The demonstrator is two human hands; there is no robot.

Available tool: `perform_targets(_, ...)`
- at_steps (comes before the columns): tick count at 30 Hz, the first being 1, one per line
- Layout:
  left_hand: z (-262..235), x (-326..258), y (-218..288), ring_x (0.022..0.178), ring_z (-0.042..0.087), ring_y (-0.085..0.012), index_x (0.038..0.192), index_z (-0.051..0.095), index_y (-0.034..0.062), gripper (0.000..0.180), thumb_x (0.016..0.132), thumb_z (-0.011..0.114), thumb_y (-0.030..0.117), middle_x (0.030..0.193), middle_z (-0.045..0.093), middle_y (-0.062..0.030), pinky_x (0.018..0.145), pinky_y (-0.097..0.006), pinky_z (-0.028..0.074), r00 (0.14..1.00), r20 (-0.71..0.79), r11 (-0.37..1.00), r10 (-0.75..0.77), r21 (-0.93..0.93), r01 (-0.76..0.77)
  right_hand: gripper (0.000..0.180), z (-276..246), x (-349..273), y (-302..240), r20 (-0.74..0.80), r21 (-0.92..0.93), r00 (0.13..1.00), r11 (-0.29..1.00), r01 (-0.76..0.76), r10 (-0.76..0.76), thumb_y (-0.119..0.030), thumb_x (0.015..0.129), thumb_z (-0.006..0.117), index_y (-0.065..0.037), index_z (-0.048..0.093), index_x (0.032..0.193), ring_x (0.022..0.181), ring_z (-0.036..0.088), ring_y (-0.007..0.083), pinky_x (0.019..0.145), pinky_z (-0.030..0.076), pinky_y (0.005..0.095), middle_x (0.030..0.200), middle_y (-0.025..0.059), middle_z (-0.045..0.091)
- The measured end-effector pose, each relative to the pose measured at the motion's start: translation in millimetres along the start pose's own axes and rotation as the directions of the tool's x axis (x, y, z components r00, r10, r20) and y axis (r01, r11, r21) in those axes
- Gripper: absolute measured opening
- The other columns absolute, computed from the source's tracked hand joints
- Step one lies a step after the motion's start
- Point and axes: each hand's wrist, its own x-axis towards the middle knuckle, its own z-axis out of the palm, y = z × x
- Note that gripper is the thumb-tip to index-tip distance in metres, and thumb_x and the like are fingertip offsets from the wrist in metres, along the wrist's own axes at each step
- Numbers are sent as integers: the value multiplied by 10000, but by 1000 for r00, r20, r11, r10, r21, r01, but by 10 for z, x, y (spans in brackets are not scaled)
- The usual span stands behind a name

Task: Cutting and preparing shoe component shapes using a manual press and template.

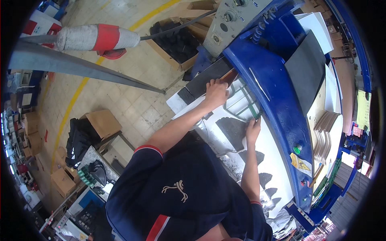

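My left hand (217,94) reaches to the far end of a white work surface (277,160). Its fingers are curled at the lower end of a flat brown piece (229,77), beside a strip of dark sheet material (200,82). At the near corner of a green metal cutting die (243,102), my right hand (253,130) has its fingers closed on the frame. The open-framed die lies tilted on the white surface. Just below it is a dark grey cut piece (232,130), and smaller dark pieces (265,178) trail toward me.
A blue machine body (261,84) with a green button (297,149) borders the surface on the right. Its control panel (231,24) rises beyond. Cartons (177,44), a slanting metal bar (88,66) and a red-white connector (100,37) stand left. Stacked curved pieces (325,132) lie right.
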Motion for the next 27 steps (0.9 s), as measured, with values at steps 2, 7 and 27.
perform_targets(2, 6, -8, 42, 1037, 519, -371, 921, 661, 37, 188, 797, 651, 177, 1092, 575, -204, 859, -492, 417, 999, -24, 999, 23, 38, -23, 495, 0, -5, -1, 0, 9, 1000, 1000, -9, 9, -205, 990, 455, -1, 364, 1432, 513, 535, 131, 494, 448, 294, 647, 68, 591)
perform_targets(7, -1, 34, 88, 1023, 529, -347, 900, 668, 37, 186, 787, 654, 184, 1030, 591, -206, 855, -466, 418, 994, -85, 991, 68, 121, -57, 496, 17, -14, 28, -19, -2, 1000, 1000, -20, 20, -201, 991, 455, -17, 358, 1441, 518, 534, 129, 497, 451, 290, 650, 67, 583)
perform_targets(27, 83, 211, 22, 885, 611, -366, 954, 604, -29, 317, 746, 673, 200, 903, 623, -221, 772, -481, 453, 999, -49, 1000, -20, -4, 20, 491, 41, -44, -68, -15, -37, 999, 999, -29, 29, -205, 1005, 432, -39, 328, 1455, 546, 543, 138, 517, 464, 297, 668, 81, 581)
